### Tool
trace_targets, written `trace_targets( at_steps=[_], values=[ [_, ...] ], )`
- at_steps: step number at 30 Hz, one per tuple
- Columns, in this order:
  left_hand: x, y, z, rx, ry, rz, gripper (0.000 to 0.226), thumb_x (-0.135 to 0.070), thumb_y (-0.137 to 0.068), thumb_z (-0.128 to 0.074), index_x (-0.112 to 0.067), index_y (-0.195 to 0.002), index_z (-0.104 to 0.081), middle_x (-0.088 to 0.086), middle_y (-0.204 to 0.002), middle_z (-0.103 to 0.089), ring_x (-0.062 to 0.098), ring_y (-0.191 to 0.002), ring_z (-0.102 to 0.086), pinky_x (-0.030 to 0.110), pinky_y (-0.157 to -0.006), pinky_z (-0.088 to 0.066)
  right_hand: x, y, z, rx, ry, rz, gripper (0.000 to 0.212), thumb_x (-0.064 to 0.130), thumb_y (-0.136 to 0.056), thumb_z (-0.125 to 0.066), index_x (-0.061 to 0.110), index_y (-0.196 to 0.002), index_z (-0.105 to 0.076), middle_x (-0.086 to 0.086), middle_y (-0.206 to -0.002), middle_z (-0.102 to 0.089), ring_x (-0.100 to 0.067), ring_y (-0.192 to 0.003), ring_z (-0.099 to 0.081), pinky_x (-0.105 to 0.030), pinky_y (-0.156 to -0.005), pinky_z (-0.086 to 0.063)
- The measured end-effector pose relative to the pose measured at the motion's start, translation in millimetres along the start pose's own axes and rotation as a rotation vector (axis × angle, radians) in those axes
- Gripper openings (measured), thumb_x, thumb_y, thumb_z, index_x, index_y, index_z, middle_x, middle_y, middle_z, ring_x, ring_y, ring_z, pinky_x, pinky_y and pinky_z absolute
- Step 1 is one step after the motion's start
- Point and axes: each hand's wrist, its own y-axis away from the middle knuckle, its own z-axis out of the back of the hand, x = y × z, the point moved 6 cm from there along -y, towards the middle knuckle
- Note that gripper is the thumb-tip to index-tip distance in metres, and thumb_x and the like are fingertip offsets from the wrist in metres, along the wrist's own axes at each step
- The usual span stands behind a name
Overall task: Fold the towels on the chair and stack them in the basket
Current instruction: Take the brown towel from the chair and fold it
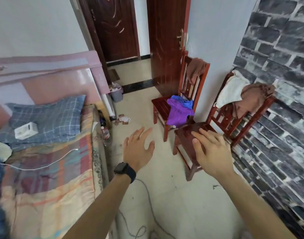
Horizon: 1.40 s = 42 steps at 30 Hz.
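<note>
Two red wooden chairs stand ahead. The far chair (159,105) carries a purple cloth (178,112) with a blue one (187,103) on its seat and a brown cloth (195,69) on its back. The near chair (185,133) has a white towel (231,91) and a brown towel (253,99) draped over its back. My left hand (137,149) hovers above the floor with fingers spread, holding nothing. My right hand (211,150) is held flat over the near chair's seat, fingers straight. No basket is in view.
A bed (49,169) with a patterned quilt, a blue checked pillow (48,118) and a white box (25,131) fills the left. A grey bin (116,94) stands by the dark doors. Cables (147,204) lie on the floor. A brick-pattern wall (277,118) runs along the right.
</note>
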Motion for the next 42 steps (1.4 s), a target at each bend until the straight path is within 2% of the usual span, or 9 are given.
trace_targets(
  at_steps=[8,14,20,24,28,31,33,37,42],
  values=[
    [57.5,-108.0,-23.2,0.145,-0.032,-0.011,0.055,-0.046,-0.097,-0.045,-0.044,-0.149,-0.028,-0.006,-0.161,-0.024,0.019,-0.148,-0.02,0.05,-0.119,-0.018,10.3,-89.9,-71.5,0.071,-0.013,-0.059,0.032,0.038,-0.098,-0.048,0.034,-0.122,-0.068,0.005,-0.132,-0.065,-0.026,-0.126,-0.053,-0.053,-0.1,-0.046],
    [71.0,-186.4,-36.5,0.157,-0.025,-0.006,0.055,-0.047,-0.097,-0.044,-0.043,-0.149,-0.028,-0.005,-0.162,-0.022,0.021,-0.149,-0.02,0.05,-0.12,-0.018,1.9,-165.5,-109.9,0.125,-0.068,-0.053,0.042,0.045,-0.1,-0.036,0.03,-0.127,-0.065,0.005,-0.136,-0.062,-0.025,-0.131,-0.049,-0.056,-0.103,-0.044],
    [61.7,-297.1,-64.5,0.146,-0.02,-0.03,0.055,-0.044,-0.096,-0.048,-0.042,-0.149,-0.031,-0.005,-0.161,-0.025,0.021,-0.148,-0.023,0.049,-0.119,-0.02,-30.9,-255.8,-162.5,0.171,-0.072,-0.125,0.048,0.051,-0.099,-0.03,0.032,-0.131,-0.061,0.008,-0.139,-0.06,-0.023,-0.133,-0.046,-0.057,-0.106,-0.041],
    [49.2,-378.8,-83.1,0.135,-0.019,-0.04,0.056,-0.043,-0.095,-0.048,-0.043,-0.148,-0.031,-0.004,-0.16,-0.027,0.021,-0.147,-0.025,0.05,-0.118,-0.023,-62.7,-324.3,-207.9,0.257,-0.112,-0.149,0.06,0.06,-0.099,-0.018,0.033,-0.136,-0.057,0.009,-0.143,-0.057,-0.018,-0.136,-0.046,-0.05,-0.113,-0.036],
    [34.5,-458.5,-98.5,0.171,-0.036,-0.037,0.055,-0.042,-0.097,-0.048,-0.04,-0.149,-0.031,-0.003,-0.161,-0.025,0.021,-0.148,-0.021,0.05,-0.119,-0.02,-94.5,-394.1,-229.3,0.24,-0.224,-0.237,0.066,0.062,-0.096,-0.017,0.03,-0.135,-0.059,0.008,-0.138,-0.06,-0.017,-0.133,-0.048,-0.039,-0.114,-0.034],
    [23.3,-517.3,-108.0,0.168,-0.03,-0.037,0.056,-0.041,-0.097,-0.048,-0.039,-0.15,-0.03,-0.003,-0.161,-0.025,0.022,-0.149,-0.02,0.05,-0.119,-0.019,-112.6,-447.2,-241.9,0.241,-0.245,-0.273,0.07,0.063,-0.093,-0.017,0.027,-0.134,-0.061,0.006,-0.137,-0.061,-0.017,-0.132,-0.05,-0.042,-0.114,-0.036],
    [15.7,-552.3,-117.7,0.167,-0.036,-0.063,0.055,-0.04,-0.097,-0.049,-0.039,-0.149,-0.031,-0.002,-0.161,-0.026,0.022,-0.148,-0.021,0.05,-0.119,-0.02,-124.1,-475.7,-251.3,0.257,-0.208,-0.28,0.065,0.061,-0.095,-0.018,0.029,-0.134,-0.06,0.007,-0.139,-0.06,-0.017,-0.133,-0.049,-0.044,-0.115,-0.036],
    [-0.7,-630.4,-144.5,0.191,-0.043,-0.118,0.054,-0.041,-0.097,-0.049,-0.037,-0.148,-0.034,0.001,-0.159,-0.03,0.022,-0.147,-0.023,0.051,-0.118,-0.023,-152.6,-530.9,-270.7,0.217,-0.214,-0.366,0.039,0.043,-0.102,-0.039,0.031,-0.133,-0.06,0.007,-0.138,-0.059,-0.02,-0.133,-0.045,-0.037,-0.11,-0.034],
    [-28.4,-740.7,-188.9,0.217,-0.064,-0.283,0.056,-0.042,-0.091,-0.05,-0.035,-0.146,-0.04,0.004,-0.154,-0.039,0.025,-0.141,-0.036,0.048,-0.111,-0.034,-196.8,-596.2,-310.9,0.228,-0.167,-0.494,0.038,0.043,-0.101,-0.04,0.035,-0.133,-0.058,0.012,-0.139,-0.058,-0.021,-0.134,-0.042,-0.039,-0.107,-0.037]
  ],
)
